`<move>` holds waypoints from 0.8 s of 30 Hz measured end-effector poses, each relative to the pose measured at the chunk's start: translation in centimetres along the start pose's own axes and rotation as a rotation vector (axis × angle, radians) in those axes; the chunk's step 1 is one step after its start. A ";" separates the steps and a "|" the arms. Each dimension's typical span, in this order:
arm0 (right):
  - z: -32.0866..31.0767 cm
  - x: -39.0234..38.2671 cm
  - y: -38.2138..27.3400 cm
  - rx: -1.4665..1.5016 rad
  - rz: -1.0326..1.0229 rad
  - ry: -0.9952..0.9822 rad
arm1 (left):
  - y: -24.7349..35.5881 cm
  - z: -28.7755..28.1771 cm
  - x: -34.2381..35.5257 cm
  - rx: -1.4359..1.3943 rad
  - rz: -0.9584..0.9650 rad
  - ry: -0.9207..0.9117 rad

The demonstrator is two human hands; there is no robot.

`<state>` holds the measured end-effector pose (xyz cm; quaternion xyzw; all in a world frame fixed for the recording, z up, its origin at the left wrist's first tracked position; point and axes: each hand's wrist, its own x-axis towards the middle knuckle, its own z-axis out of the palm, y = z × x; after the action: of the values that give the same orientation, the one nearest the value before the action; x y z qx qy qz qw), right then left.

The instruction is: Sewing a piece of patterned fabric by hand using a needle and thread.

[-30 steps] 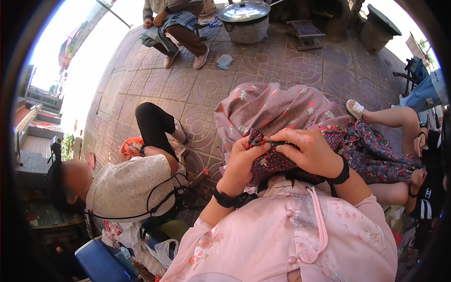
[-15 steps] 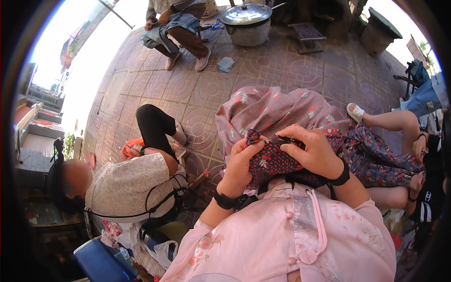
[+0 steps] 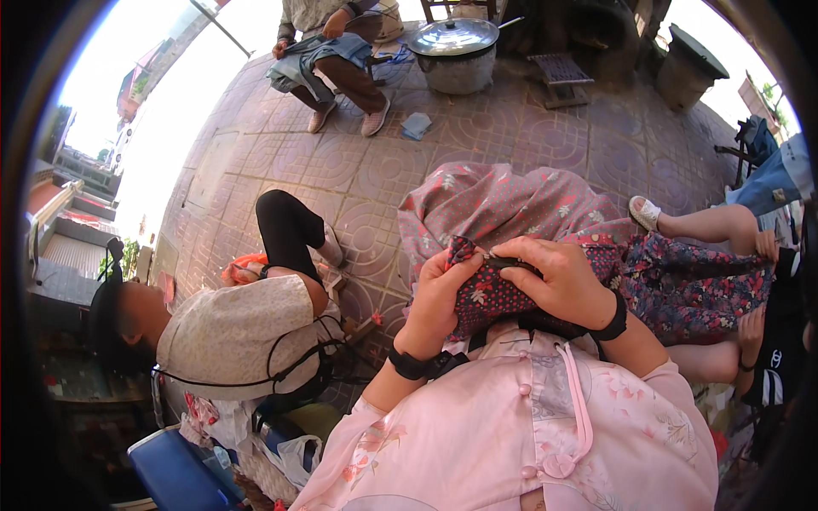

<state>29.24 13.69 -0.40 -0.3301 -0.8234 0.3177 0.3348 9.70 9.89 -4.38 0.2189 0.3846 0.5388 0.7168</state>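
Broadly, the patterned cloth (image 3: 511,200) lay heaped across the wearer's lap, spilling beyond the knees in rounded folds. It looked light, limp and not easily damaged, likely to sag wherever it went unsupported. Nearer the waist came a darker, red-dotted part (image 3: 473,300); whether that was the same piece's other face could not be told. Its bunched top corner seemed the best place to take hold, since doubled layers would slip less than a single loose fold.

The left hand (image 3: 433,298) was closed on that corner, thumb against fingers. The right hand (image 3: 558,277) pinched a small dark tool (image 3: 518,266), its tip close to the corner; fingers hid too much to tell its kind.

Around them spread patterned paving (image 3: 366,175). A seated person (image 3: 234,336) on the left held something orange (image 3: 244,269). On the right, dark floral cloth (image 3: 677,294) on a neighbour's lap crowded the cloth's edge, leaving little elbow room that way. A lidded pot (image 3: 456,64), a blue case (image 3: 175,468), a low stool (image 3: 561,72) and a pale blue scrap (image 3: 417,126) all stood or lay well apart from the work, out of its way.
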 end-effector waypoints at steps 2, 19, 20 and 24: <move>-0.1 -0.1 -0.4 -0.021 0.000 -0.011 | 0.3 0.3 -0.4 0.015 0.023 -0.021; -0.9 -3.8 -6.7 0.214 0.025 0.039 | 1.2 2.6 -7.1 -0.001 0.202 -0.109; -1.0 -4.0 -7.3 0.171 0.033 0.016 | 1.3 2.7 -7.5 0.012 0.210 -0.116; -0.9 -5.2 -8.0 0.117 -0.050 0.037 | 0.9 3.3 -8.7 0.030 0.239 -0.127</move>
<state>30.14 5.37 4.30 -0.2951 -0.8051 0.3506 0.3765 10.66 2.37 0.99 0.3074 0.3177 0.5997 0.6670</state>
